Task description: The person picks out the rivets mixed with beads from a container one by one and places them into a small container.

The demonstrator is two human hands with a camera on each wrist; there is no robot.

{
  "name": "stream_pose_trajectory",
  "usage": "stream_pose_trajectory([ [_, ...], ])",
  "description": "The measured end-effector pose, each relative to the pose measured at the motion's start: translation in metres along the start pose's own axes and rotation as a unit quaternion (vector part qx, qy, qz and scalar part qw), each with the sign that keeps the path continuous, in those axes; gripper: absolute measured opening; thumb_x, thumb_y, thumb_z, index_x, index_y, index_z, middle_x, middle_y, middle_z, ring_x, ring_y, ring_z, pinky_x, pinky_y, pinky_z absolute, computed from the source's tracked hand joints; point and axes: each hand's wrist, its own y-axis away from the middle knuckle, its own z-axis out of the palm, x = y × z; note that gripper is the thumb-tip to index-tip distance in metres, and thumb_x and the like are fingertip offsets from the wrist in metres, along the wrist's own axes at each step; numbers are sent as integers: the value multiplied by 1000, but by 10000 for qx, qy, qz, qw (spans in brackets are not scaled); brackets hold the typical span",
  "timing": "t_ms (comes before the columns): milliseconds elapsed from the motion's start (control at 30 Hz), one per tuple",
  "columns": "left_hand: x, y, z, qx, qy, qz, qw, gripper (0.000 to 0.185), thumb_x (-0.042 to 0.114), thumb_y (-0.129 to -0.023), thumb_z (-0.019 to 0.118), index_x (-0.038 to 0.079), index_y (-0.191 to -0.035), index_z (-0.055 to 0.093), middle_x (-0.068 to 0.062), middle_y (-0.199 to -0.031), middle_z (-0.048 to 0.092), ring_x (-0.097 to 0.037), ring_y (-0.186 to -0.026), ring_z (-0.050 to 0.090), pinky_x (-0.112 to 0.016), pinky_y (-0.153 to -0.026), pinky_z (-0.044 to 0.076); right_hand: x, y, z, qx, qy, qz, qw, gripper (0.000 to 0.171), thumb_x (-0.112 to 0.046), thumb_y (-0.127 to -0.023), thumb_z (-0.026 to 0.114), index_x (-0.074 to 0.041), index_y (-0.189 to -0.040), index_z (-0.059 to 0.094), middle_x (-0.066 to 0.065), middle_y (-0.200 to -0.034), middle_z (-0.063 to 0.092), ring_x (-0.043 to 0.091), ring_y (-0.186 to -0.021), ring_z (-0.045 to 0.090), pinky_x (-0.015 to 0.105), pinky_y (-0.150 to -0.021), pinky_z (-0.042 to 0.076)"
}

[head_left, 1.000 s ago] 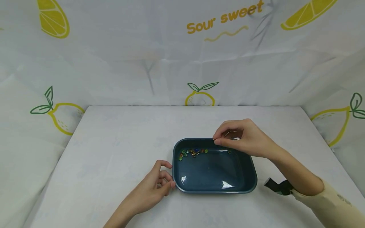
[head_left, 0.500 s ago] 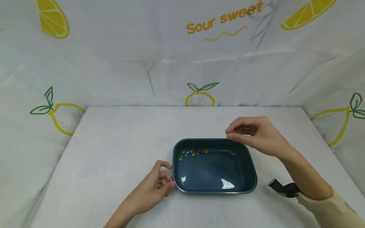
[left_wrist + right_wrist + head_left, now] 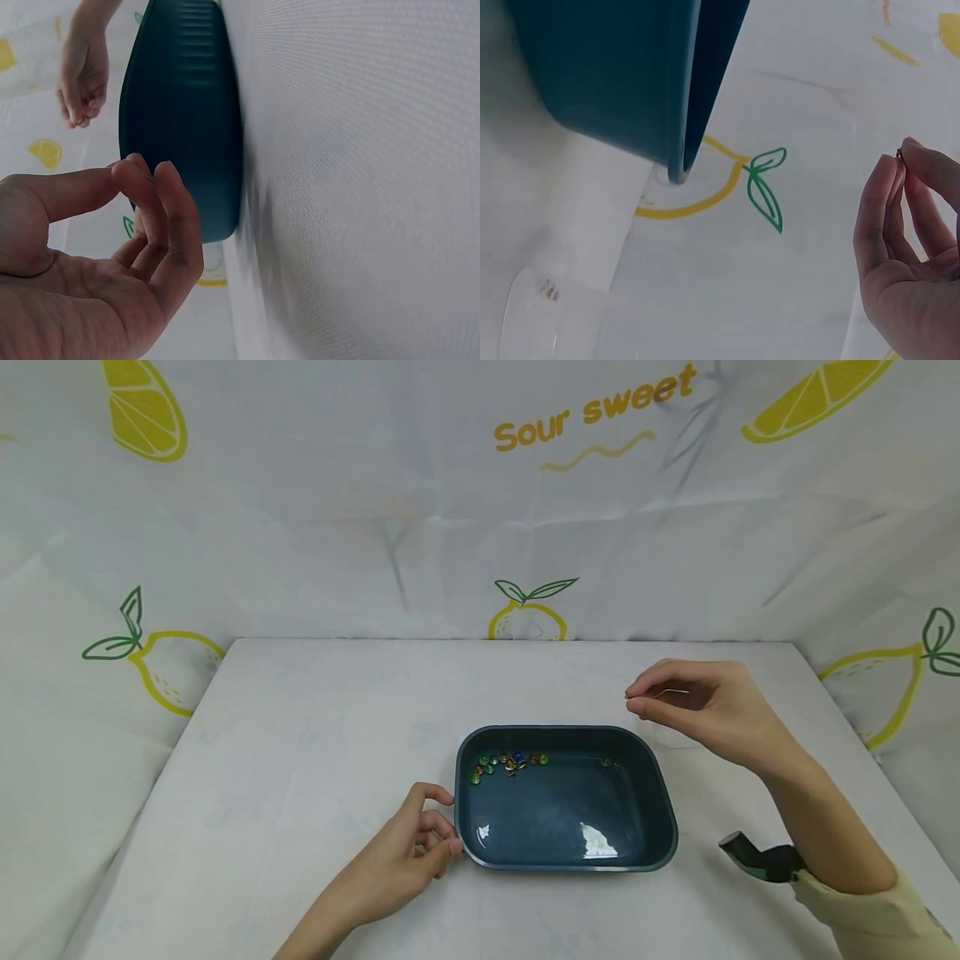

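A dark teal basin [image 3: 562,865] stands on the white table. Small coloured glass beads [image 3: 483,760] lie along its far left side, beside a few gold-coloured pieces [image 3: 512,766]; one green bead [image 3: 606,762] lies apart at the far right. My left hand [image 3: 401,856] rests bent fingers at the basin's left rim and outer wall. Beyond the far right corner, above the table, my right hand [image 3: 697,702] pinches a small dark piece [image 3: 899,153] between thumb and fingertips. The piece is mostly covered, and I cannot tell its kind.
A clear plastic container [image 3: 525,315] with a few small brownish bits stands on the table to the right of the basin, below my right hand. A white cloth printed with lemons [image 3: 525,620] hangs behind the table. A black device [image 3: 761,860] is strapped to the right forearm.
My right hand has moved right, from over the basin's far rim to past its far right corner, fingertips still pinched. The left hand and the basin have stayed put.
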Motion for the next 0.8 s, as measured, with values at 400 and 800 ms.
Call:
stream_pose_trajectory([
  [400,-1,-1,1,-25,15,24,10000,48,11,-108,64,5,-146,36,-13,-100,68,-9,-75,61,-22,-69,51,16,6,-16,448,330,576,9968,15,3,-92,82,-5,-105,79,-6,-95,79,11,-83,75,15,-80,61],
  [800,1,0,1,16,-88,9,10000,47,11,-108,64,5,-146,37,-12,-99,68,-10,-74,62,-22,-69,51,33,11,-33,698,466,965,9918,12,-3,-95,82,-3,-107,79,-10,-94,80,8,-82,75,12,-80,58],
])
